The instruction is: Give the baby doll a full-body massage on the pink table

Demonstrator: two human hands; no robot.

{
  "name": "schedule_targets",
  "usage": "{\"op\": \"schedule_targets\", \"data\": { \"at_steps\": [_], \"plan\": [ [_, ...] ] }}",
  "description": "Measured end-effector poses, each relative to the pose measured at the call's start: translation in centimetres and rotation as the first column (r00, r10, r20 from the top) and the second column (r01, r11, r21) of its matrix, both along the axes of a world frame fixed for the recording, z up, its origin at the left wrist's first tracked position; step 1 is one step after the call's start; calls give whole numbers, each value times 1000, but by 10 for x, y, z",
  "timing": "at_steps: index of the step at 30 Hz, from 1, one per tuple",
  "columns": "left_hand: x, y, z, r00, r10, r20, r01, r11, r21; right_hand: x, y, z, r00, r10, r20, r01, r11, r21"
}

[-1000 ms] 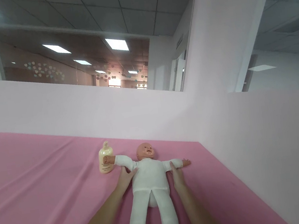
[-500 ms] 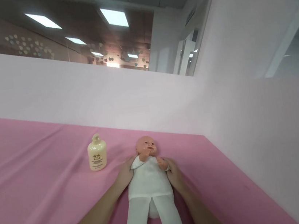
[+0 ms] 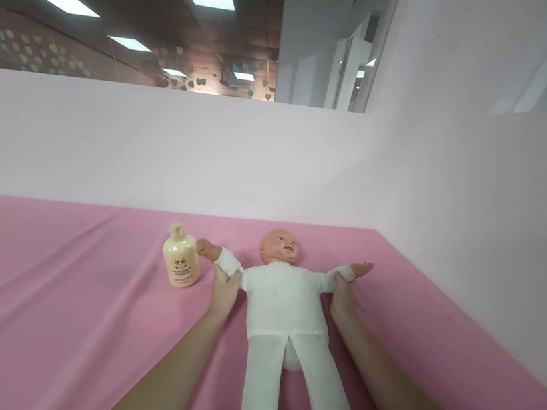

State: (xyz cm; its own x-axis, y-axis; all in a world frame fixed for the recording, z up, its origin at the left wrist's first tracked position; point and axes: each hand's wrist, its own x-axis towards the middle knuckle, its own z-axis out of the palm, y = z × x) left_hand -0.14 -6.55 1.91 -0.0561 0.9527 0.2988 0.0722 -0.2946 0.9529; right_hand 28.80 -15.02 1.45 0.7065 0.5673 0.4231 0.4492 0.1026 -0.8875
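Observation:
A baby doll (image 3: 284,298) in white clothes lies face up on the pink cloth (image 3: 115,306), its arms spread out to both sides. My left hand (image 3: 225,291) is closed round the doll's arm on the left side, near the elbow. On the other side, my right hand (image 3: 342,298) grips the doll's other sleeve, thumb on top. A cream pump bottle (image 3: 181,261) stands upright just left of the doll, close to its small fist.
Behind the pink surface rises a white wall (image 3: 145,148) with a large window (image 3: 156,45) above it. Another pale wall (image 3: 497,216) runs along the right edge.
The doll's arms have moved from folded over its chest to stretched outward, with my hands moving apart along with them. The view has tipped down slightly.

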Motion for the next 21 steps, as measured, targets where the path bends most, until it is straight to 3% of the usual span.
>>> {"op": "schedule_targets", "data": {
  "at_steps": [2, 4, 6, 9, 12, 16, 18, 21],
  "plan": [
    [0, -3, 2, 999, -16, -43, 18, 999, 50, -5, -5, 8, 999, -28, -41, 31, 998, 63],
    [1, -7, 5, 987, -62, -147, 82, 988, 133, -12, -8, 14, 999, 22, -34, -18, 995, 98],
    [2, -10, 8, 932, -159, -327, 234, 950, 206, -17, -9, 16, 972, 217, 89, -218, 976, 6],
    [4, -12, 12, 797, -255, -548, 429, 877, 215, -22, -6, 12, 815, 509, 276, -454, 858, -242],
    [5, -13, 14, 775, -258, -576, 447, 869, 212, -23, -4, 7, 771, 537, 342, -474, 843, -254],
    [5, -19, 13, 849, -287, -445, 404, 894, 195, -24, -9, 10, 778, 537, 325, -515, 842, -159],
    [3, -22, 11, 927, -309, -213, 335, 937, 102, -24, -13, 12, 831, 520, 198, -515, 853, -84],
    [-3, -24, 7, 957, -155, 246, 190, 974, -124, -19, -15, 12, 900, 399, -174, -401, 916, 28]
  ]
}}
